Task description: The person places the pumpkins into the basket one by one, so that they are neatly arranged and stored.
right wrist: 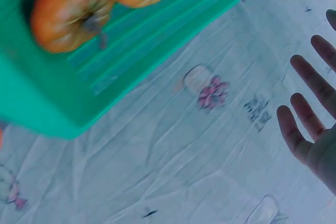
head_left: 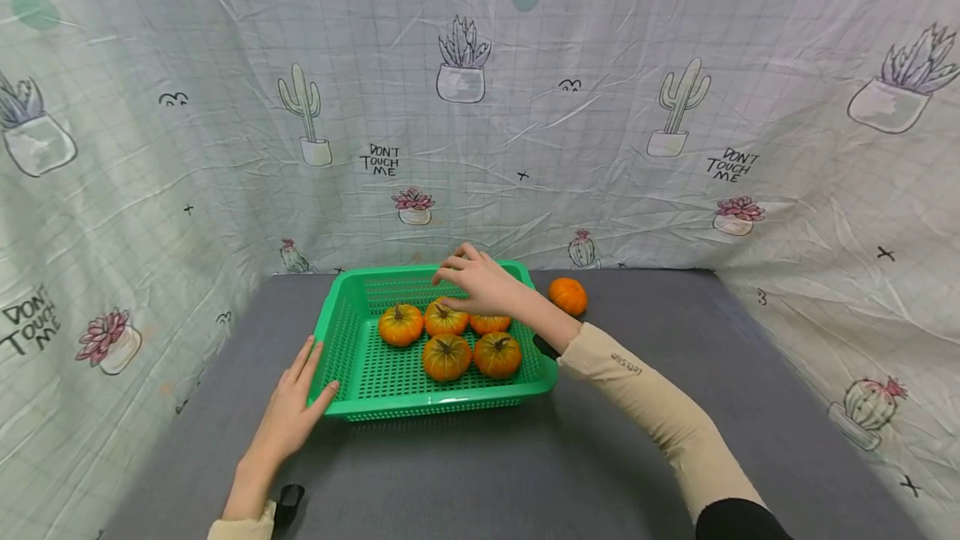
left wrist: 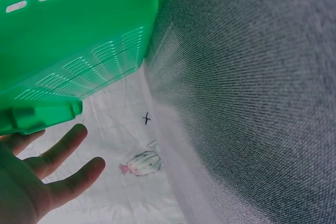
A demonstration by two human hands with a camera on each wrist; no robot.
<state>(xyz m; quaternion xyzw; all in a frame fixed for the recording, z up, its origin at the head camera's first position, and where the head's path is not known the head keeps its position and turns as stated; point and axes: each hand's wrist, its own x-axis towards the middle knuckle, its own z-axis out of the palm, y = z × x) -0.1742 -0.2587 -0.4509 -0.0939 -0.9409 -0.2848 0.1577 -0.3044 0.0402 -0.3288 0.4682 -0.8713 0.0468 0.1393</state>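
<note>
A green plastic basket [head_left: 442, 402] with slotted walls stands on the grey table and holds several small orange pumpkins [head_left: 447, 357]. My left hand [head_left: 288, 407] rests at the basket's left rim, its fingers mostly straight; in the left wrist view the fingers [left wrist: 71, 142] are spread beside the rim. Above the basket's back right part is my right hand [head_left: 483, 283], with fingers loosely bent and nothing in them. It partly covers one pumpkin [head_left: 491, 324]. The right wrist view also shows that hand [right wrist: 317, 129] with its fingers apart, away from the pumpkins [right wrist: 73, 14].
One more small pumpkin [head_left: 567, 297] sits on the table [head_left: 660, 340] outside the basket, just beyond its right wall and beside my right forearm. A pale cloth [head_left: 510, 148] printed with cacti hangs behind the table and along both sides.
</note>
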